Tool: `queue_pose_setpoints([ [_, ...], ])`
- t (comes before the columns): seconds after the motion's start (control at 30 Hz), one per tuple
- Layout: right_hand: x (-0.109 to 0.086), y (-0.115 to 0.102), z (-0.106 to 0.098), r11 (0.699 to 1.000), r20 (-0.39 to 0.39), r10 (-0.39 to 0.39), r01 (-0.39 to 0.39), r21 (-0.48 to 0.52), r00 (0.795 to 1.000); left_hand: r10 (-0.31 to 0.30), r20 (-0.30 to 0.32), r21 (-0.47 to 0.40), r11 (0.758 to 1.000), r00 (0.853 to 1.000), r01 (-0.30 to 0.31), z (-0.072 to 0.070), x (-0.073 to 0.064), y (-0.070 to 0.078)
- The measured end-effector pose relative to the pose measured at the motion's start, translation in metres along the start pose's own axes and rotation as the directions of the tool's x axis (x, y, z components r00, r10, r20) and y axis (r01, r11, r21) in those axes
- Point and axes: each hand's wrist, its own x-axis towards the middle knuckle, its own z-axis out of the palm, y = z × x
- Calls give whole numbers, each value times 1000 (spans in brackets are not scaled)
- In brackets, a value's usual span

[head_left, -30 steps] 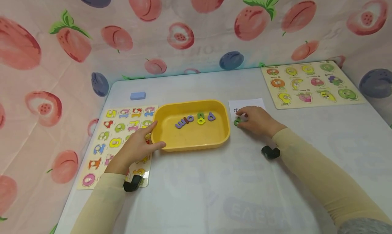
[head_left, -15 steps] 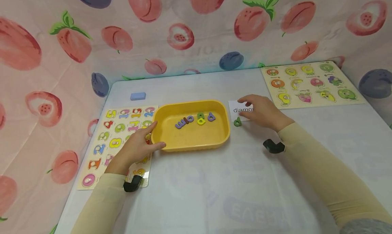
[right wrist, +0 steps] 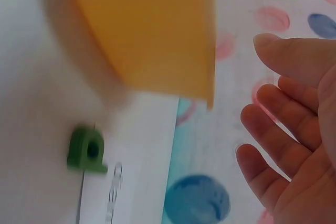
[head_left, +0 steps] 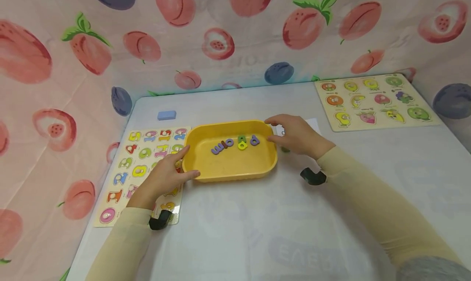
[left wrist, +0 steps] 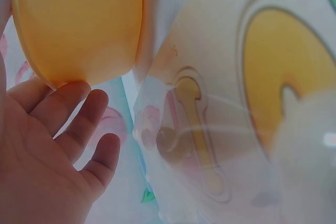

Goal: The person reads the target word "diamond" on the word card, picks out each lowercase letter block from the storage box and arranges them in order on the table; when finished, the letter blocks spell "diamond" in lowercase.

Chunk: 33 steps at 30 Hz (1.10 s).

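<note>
My left hand [head_left: 165,176] holds the left end of a yellow plastic tray [head_left: 228,169], thumb over the front-left rim and fingertips against its outside. Inside lie several small letters: a purple m [head_left: 217,149], a purple o [head_left: 229,142], green and yellow ones touching each other, and a purple one [head_left: 254,140]. My right hand [head_left: 299,136] hovers at the tray's right rim, holding nothing, its thumb and fingers spread apart in the right wrist view. Beneath it a green letter [right wrist: 86,150] sits on the table by a printed white card [head_left: 313,124], mostly hidden from the head view.
A number puzzle board [head_left: 125,187] lies under my left forearm and beside the tray. At the back right is a fruit puzzle board [head_left: 368,105]. A blue block [head_left: 167,115] sits at the back left. Peach-printed cloth [head_left: 165,48] walls the table.
My right hand let go of the green letter by the card, lifted away to the right, then moved left to the tray's right rim. The left hand and tray stay put.
</note>
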Motion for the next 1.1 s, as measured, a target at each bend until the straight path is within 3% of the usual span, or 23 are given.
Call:
queue_pose_setpoints([
  [0.27,13,-21,28,991,32,-116,113,75,993,-25,25,-20,999,999,26,1,-1,-1],
  [0.43,20,-33,45,982,47,-184,182,45,982,-37,35,-39,999,999,38,1,-1,-2],
  [1.1,45,-54,78,982,154,-186,190,-9,970,-35,27,-29,999,999,36,0,1,-3],
])
